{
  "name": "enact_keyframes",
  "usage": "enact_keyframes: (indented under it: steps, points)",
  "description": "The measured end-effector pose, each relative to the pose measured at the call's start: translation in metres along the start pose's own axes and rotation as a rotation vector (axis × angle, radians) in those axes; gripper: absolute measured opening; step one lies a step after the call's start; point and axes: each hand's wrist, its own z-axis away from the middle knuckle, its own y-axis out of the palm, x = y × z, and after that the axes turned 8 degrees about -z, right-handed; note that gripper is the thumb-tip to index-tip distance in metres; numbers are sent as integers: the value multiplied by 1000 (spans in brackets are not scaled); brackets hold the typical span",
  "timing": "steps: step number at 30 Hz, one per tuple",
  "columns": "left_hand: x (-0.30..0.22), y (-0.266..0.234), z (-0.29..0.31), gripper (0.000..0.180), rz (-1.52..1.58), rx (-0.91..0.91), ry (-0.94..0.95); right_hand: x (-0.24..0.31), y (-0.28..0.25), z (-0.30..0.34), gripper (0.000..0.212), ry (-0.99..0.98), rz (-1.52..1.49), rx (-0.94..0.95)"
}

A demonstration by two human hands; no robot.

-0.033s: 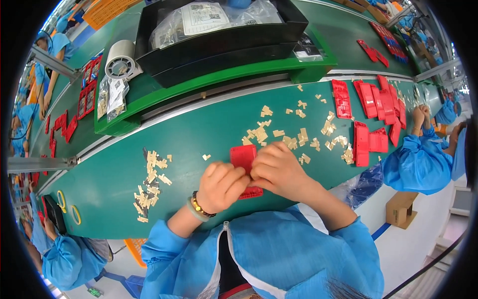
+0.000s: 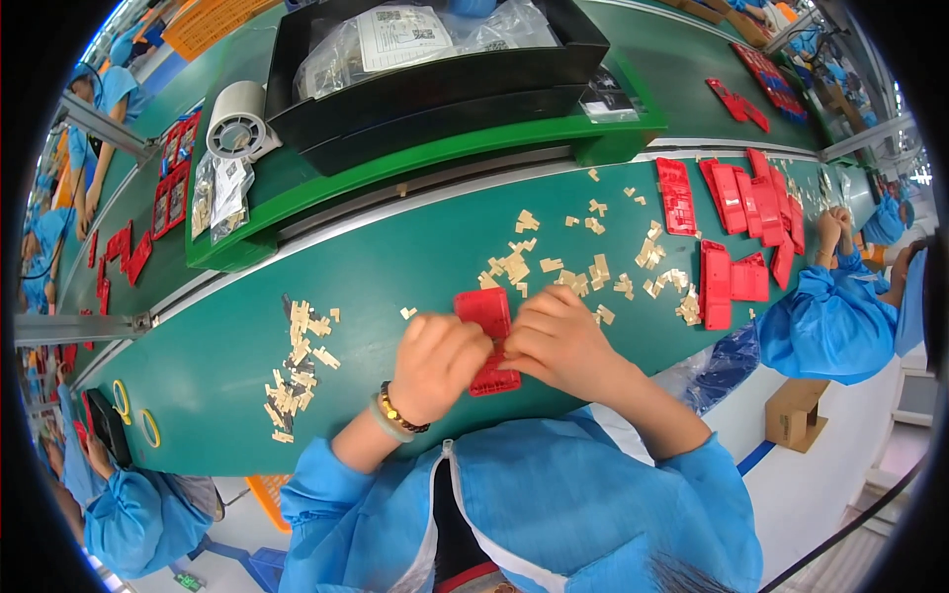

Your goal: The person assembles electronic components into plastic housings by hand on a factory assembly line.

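On the green tabletop right in front of me lies a red plastic housing (image 2: pixel 482 308), its middle partly covered by my fingers. My left hand (image 2: pixel 440 366) is closed at its left side, fingers curled inward. From the right, my right hand (image 2: pixel 563 336) reaches over it, also closed, with thumb and fingertips pinched at its middle. Whatever small thing the fingertips hold is hidden. Small cream-coloured pieces (image 2: pixel 514 265) lie scattered beyond the housing. A pile of cream and dark pieces (image 2: pixel 292 385) lies to the left.
Several red housings (image 2: pixel 732 272) are gathered at the right. A green raised shelf (image 2: pixel 435 158) carries a black bin (image 2: pixel 445 104) with plastic bags, and a white roll (image 2: pixel 237 121). Yellow-handled scissors (image 2: pixel 148 427) lie far left. Co-workers in blue sit at both sides.
My hands have shifted slightly apart over the red housing, and more of its middle shows between them. The housing stays about where it was.
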Motion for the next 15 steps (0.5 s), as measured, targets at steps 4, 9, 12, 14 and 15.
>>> enact_keyframes:
  steps: [4, 9, 12, 14, 15]
  points:
    - [4, 5, -4, 24, 180, 194, -432, -11, -4, 21, 28, 238, 380, -15]
    - [8, 9, -6, 31, 261, 210, -391, 4, 23, -15, 27, 94, 407, -213]
    - [15, 5, -7, 31, 552, 61, -963, -5, 22, -31, 20, -52, 457, -264]
    - [18, 8, 4, 28, 354, -58, -841, -18, 23, -29, 13, 179, 196, -367]
    - [17, 13, 17, 27, 225, 61, -560, -22, 27, -23, 7, 429, -214, -381]
